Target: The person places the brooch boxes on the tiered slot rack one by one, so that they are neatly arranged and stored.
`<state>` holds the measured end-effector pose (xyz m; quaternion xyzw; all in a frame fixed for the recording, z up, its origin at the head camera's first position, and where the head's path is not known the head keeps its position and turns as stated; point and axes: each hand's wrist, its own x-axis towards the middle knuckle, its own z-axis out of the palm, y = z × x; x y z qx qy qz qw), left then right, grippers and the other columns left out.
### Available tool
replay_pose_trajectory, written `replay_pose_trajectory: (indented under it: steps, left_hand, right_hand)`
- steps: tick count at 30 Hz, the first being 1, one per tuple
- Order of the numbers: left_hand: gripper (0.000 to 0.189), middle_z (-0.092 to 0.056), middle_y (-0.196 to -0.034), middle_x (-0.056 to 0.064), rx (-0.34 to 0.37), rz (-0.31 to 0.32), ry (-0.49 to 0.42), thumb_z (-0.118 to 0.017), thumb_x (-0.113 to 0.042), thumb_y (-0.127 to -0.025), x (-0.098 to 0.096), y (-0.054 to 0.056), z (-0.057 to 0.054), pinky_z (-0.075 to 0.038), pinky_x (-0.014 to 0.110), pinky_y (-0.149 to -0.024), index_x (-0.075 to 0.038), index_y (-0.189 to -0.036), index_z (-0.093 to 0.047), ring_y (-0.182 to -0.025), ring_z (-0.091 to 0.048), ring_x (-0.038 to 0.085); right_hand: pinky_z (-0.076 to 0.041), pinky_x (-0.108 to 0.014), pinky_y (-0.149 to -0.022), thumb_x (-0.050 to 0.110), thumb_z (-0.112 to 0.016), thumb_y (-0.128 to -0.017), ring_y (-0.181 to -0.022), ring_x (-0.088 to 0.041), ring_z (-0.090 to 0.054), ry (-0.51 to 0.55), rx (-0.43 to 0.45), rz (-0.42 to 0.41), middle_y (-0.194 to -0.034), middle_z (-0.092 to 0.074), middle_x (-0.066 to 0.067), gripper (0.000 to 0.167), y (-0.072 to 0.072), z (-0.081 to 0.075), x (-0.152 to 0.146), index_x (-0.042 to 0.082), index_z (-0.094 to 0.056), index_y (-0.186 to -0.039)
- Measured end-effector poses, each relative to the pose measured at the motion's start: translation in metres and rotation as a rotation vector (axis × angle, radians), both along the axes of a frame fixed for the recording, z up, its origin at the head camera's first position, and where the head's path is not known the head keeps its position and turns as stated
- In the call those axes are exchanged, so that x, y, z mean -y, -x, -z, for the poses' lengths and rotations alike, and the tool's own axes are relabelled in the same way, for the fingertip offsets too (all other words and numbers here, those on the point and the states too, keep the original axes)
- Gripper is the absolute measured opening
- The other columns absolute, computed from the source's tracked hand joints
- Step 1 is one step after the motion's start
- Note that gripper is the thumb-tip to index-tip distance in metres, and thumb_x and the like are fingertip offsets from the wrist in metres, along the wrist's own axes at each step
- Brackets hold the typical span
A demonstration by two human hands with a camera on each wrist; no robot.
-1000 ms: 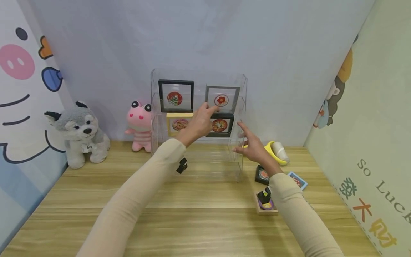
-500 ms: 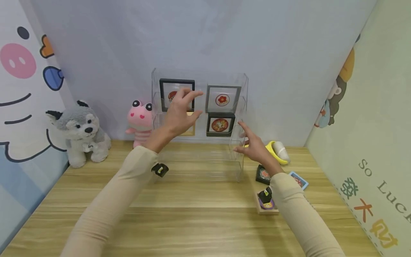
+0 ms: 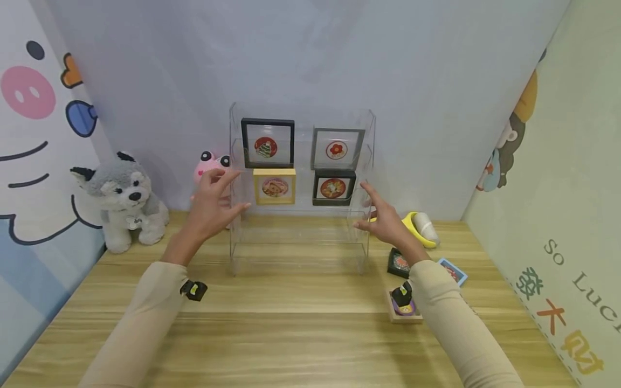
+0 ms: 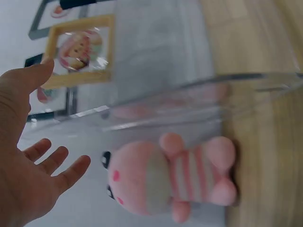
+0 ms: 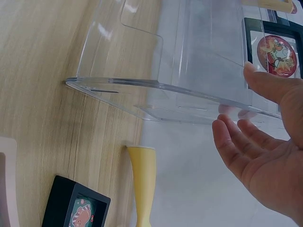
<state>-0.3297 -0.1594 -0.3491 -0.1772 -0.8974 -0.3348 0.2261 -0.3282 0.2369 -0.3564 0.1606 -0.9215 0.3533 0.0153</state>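
A clear acrylic tiered stand (image 3: 301,237) stands on the table, holding several small picture frames. The yellow frame (image 3: 274,186) and a black frame (image 3: 333,187) sit below the Christmas-tree frame (image 3: 268,143) and the grey-edged flower frame (image 3: 337,150). My left hand (image 3: 208,207) is at the stand's left side panel, thumb and fingers spread, with no frame in it. At the right panel, my right hand (image 3: 385,221) has its thumb to the front and its relaxed fingers along the outer face; the right wrist view shows the fingertips right at the panel (image 5: 189,94).
Behind my left hand stands a pink plush toy (image 4: 142,177), with a grey husky plush (image 3: 123,202) farther left. On the right lie a yellow-and-white object (image 3: 421,230), a black frame (image 3: 399,262), a blue frame (image 3: 453,271) and a wooden frame (image 3: 405,319).
My left hand has moved left from the flower frame, past the tree and yellow frames, to the stand's left side. My right hand stays at the right panel.
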Motion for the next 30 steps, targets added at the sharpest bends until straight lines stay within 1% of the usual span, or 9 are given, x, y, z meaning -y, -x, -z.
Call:
replay_pose_trajectory:
  steps: [2,5,9,12,17,20,24,27,30]
  left_hand:
    - [0.076,-0.036,-0.146,0.028,0.035,-0.009,0.016,-0.082,-0.025,-0.083,0.006,0.000,0.009,-0.043,0.070,-0.097,-0.015,-0.148,-0.046,-0.129,-0.044,0.047]
    - [0.082,-0.036,-0.146,0.027,0.062,0.014,0.023,-0.083,-0.026,-0.081,0.010,0.002,0.021,-0.044,0.070,-0.097,-0.016,-0.151,-0.041,-0.125,-0.048,0.048]
    - [0.088,-0.038,-0.144,0.027,0.055,0.055,0.024,-0.085,-0.023,-0.080,0.010,0.007,0.034,-0.045,0.067,-0.098,-0.014,-0.154,-0.037,-0.119,-0.051,0.046]
    - [0.090,-0.039,-0.144,0.027,0.057,0.066,0.025,-0.084,-0.022,-0.081,0.007,0.010,0.041,-0.043,0.067,-0.101,-0.012,-0.155,-0.033,-0.120,-0.050,0.046]
    - [0.091,-0.033,-0.156,0.024,0.076,0.076,0.011,-0.081,-0.019,-0.083,0.003,0.011,0.046,-0.034,0.071,-0.108,-0.011,-0.156,-0.027,-0.138,-0.039,0.047]
    - [0.091,-0.029,-0.160,0.022,0.097,0.082,-0.004,-0.080,-0.019,-0.085,0.001,0.011,0.047,-0.030,0.073,-0.109,-0.013,-0.157,-0.024,-0.142,-0.035,0.048]
    - [0.091,-0.030,-0.159,0.023,0.128,0.079,-0.026,-0.078,-0.020,-0.087,0.002,0.011,0.050,-0.032,0.076,-0.105,-0.015,-0.157,-0.021,-0.134,-0.043,0.049]
    - [0.090,-0.033,-0.157,0.023,0.132,0.076,-0.038,-0.078,-0.021,-0.087,0.002,0.013,0.053,-0.039,0.074,-0.100,-0.016,-0.157,-0.022,-0.120,-0.051,0.047]
    - [0.089,-0.033,-0.157,0.023,0.125,0.082,-0.047,-0.078,-0.020,-0.086,0.002,0.015,0.056,-0.045,0.070,-0.095,-0.015,-0.157,-0.023,-0.111,-0.053,0.044]
  right_hand:
    - [-0.057,-0.050,-0.079,0.011,-0.074,-0.090,-0.110,-0.045,-0.064,0.000,0.002,0.000,-0.141,-0.046,-0.029,0.095,0.000,-0.001,0.000,0.022,-0.011,-0.161]
    - [-0.058,-0.050,-0.078,0.011,-0.074,-0.090,-0.110,-0.044,-0.064,0.004,0.002,-0.002,-0.141,-0.046,-0.030,0.095,0.000,-0.001,0.000,0.022,-0.012,-0.161]
    - [-0.057,-0.050,-0.079,0.011,-0.074,-0.090,-0.110,-0.044,-0.064,0.007,-0.001,0.000,-0.140,-0.046,-0.030,0.095,0.000,-0.001,-0.001,0.022,-0.012,-0.161]
    - [-0.057,-0.050,-0.079,0.011,-0.074,-0.090,-0.109,-0.044,-0.064,0.006,-0.008,-0.004,-0.140,-0.046,-0.030,0.095,0.000,0.001,-0.002,0.021,-0.011,-0.161]
    - [-0.058,-0.049,-0.078,0.011,-0.074,-0.090,-0.109,-0.043,-0.065,0.003,-0.011,-0.011,-0.140,-0.046,-0.029,0.095,0.001,0.000,-0.002,0.020,-0.011,-0.161]
    - [-0.058,-0.050,-0.079,0.011,-0.074,-0.090,-0.109,-0.042,-0.065,-0.001,-0.005,-0.007,-0.140,-0.047,-0.028,0.096,0.001,-0.002,-0.002,0.021,-0.011,-0.161]
    - [-0.057,-0.052,-0.082,0.013,-0.074,-0.090,-0.111,-0.043,-0.065,-0.009,-0.004,-0.007,-0.141,-0.047,-0.027,0.098,0.001,-0.003,-0.002,0.023,-0.008,-0.162]
    - [-0.057,-0.055,-0.086,0.015,-0.073,-0.092,-0.114,-0.045,-0.064,0.004,-0.006,-0.007,-0.144,-0.045,-0.028,0.099,-0.002,-0.001,-0.003,0.025,-0.003,-0.162]
    - [-0.055,-0.058,-0.089,0.019,-0.071,-0.093,-0.116,-0.044,-0.063,0.034,-0.008,0.021,-0.149,-0.042,-0.028,0.100,-0.008,0.002,-0.007,0.028,0.001,-0.161]
